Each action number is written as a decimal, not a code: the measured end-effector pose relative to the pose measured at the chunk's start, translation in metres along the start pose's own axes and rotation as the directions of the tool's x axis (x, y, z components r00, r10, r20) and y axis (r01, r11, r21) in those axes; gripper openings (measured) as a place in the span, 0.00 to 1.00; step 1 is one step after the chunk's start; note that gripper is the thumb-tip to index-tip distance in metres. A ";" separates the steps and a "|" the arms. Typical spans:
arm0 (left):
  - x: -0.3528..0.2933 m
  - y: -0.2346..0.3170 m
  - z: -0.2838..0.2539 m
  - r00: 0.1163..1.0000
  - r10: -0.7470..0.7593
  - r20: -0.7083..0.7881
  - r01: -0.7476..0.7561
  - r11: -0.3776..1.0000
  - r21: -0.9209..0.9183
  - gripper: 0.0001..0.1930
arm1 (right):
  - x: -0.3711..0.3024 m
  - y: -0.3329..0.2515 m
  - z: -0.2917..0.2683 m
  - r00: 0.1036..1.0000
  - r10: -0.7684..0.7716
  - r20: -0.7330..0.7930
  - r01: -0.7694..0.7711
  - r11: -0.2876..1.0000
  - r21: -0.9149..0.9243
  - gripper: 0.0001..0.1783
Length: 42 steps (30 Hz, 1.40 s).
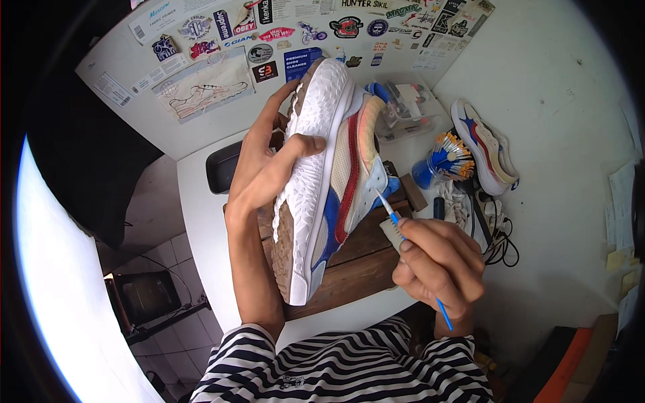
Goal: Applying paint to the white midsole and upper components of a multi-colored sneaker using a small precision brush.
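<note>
My left hand (pixel 259 171) grips a sneaker (pixel 312 127), its thumb across the white textured midsole and its fingers around the brown outsole. The shoe is tilted on its side, showing a cream mesh upper with red, blue and pale blue panels. Between the fingers of my right hand (pixel 443 265) is a thin blue paintbrush (pixel 393 216). The brush tip meets the pale panel beside the lace holes, or lies very close to it. A small grey ridged piece (pixel 391 235) shows by my right fingertips; whether I hold it I cannot tell.
Beneath the shoe, a wooden board (pixel 356 279) lies on the white table (pixel 208 232). A black tray (pixel 222 168) sits left. To the right are a blue cup (pixel 423 174) of brushes, a matching sneaker (pixel 478 141), a clear box (pixel 403 127) and black cables (pixel 504 250).
</note>
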<state>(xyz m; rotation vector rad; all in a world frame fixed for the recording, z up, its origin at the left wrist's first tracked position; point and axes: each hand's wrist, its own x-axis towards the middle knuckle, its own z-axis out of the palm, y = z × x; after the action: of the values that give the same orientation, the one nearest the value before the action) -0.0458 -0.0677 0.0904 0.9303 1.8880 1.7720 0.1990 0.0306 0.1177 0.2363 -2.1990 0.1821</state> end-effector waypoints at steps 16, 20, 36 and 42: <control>0.002 -0.002 0.000 1.000 0.001 0.005 -0.001 1.000 0.000 0.50 | -0.007 -0.002 0.003 1.000 -0.005 0.004 0.005 1.000 -0.003 0.19; 0.003 -0.003 0.001 1.000 0.013 0.000 -0.013 1.000 -0.015 0.50 | -0.006 0.003 0.003 1.000 0.006 0.009 -0.006 0.999 -0.036 0.21; 0.008 -0.025 -0.048 0.968 0.062 -0.242 -0.106 0.979 -0.176 0.49 | -0.024 0.075 0.018 0.745 0.664 0.061 -0.631 0.672 0.388 0.05; 0.009 -0.027 -0.050 0.975 0.098 -0.201 -0.100 0.995 0.000 0.48 | -0.012 0.080 0.033 0.726 0.644 0.241 -0.678 0.729 0.095 0.05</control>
<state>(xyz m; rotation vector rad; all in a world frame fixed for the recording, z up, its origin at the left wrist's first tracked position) -0.0910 -0.0969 0.0717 0.8849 1.9827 1.9990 0.1620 0.1021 0.0848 -0.4863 -2.3750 0.7907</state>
